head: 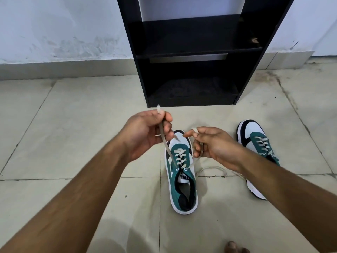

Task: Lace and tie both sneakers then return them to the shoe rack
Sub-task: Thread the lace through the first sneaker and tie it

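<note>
Sitting on a pale tiled floor (pixel 91 125) in front of a tall black open-shelf shoe rack (pixel 189 52) standing against a scuffed white wall (pixel 54 24). Both shelves visible, nothing clearly on them, bottom one too dark to be sure.

Green, white and black low-top canvas sneaker (pixel 182 179) right in the middle, toe pointing at the rack, standing flat on its sole. Cream flat lace (pixel 168 152) already crossed through the eyelets up to the top pair, both loose ends pulled up and away from the shoe.

Left hand (pixel 145 134) raised above and left of the toe, fingers curled closed around the left lace end, the plastic tip poking out above the knuckles, lace running taut down to the top-left eyelet. Right hand (pixel 215 145) just right of the toe, also closed, thumb and forefinger pinching the other end with a little loop over the fingertip, the rest dropping down to the top-right eyelet.

Second matching green, white and black sneaker (pixel 255 143) off to the right on the floor, well apart from the first, partly hidden behind the right forearm. Laced too, with its cream lace tails (pixel 215 169) trailing loose across the tile between the two shoes. Can't tell whether it's knotted.

Bare toes (pixel 235 247) peeking in at the bottom edge.
</note>
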